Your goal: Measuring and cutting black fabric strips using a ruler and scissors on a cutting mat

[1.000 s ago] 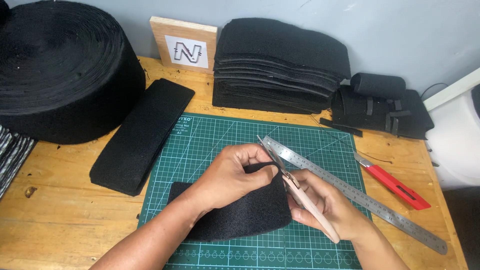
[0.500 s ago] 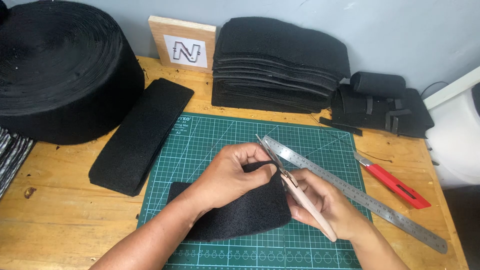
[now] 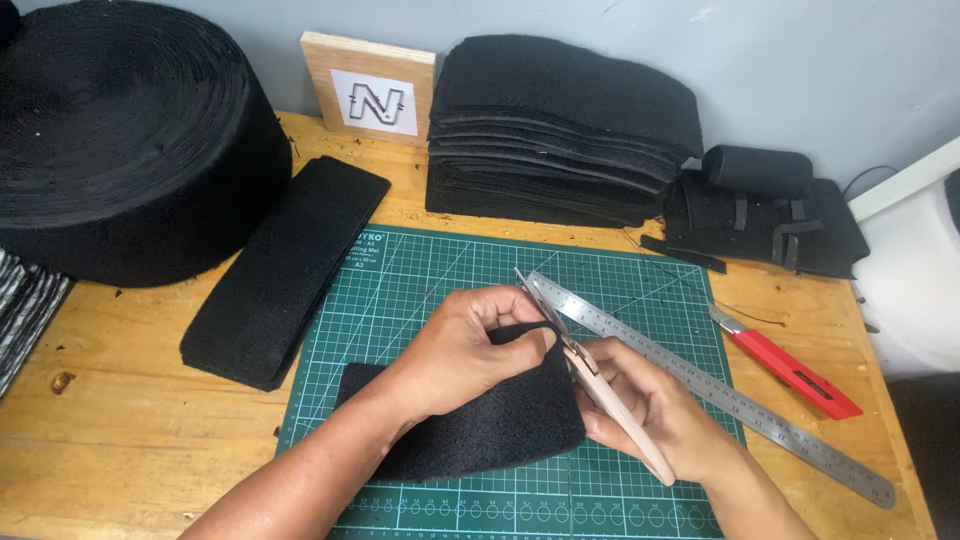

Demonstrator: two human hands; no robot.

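Left hand (image 3: 470,350) closed over far edge of black felt piece (image 3: 480,425), fingers curled, thumb pinching the felt near its top right corner. Right hand (image 3: 650,410) wrapped around pale wooden handle of cutter (image 3: 610,395); metal tip pointing far-left, at the felt edge just beside left fingertips. Felt piece lying on green mat (image 3: 440,270), near centre, partly lifted and bowed under both hands.

Versus 0.5 s ago: no clear shift. Both hands in same grip, same spot on mat. Cutter at same tilt. Felt piece in same place, same bow. Versus 1.0 s ago: likewise unchanged, apart from slight camera drift.

Steel ruler (image 3: 720,390) lying diagonally on mat, far-left end close to cutter tip, near-right end off the mat on wooden table (image 3: 120,420). Red knife (image 3: 790,365) right of ruler, on table, roughly parallel to it. Long black strip (image 3: 285,265) left of mat, angled, on table. Large black roll (image 3: 130,140) far left. Stack of black sheets (image 3: 560,130) at far centre against wall. Wooden block (image 3: 370,90) with white label between roll and stack. Small black parts (image 3: 770,215) far right, a small roll resting on top.
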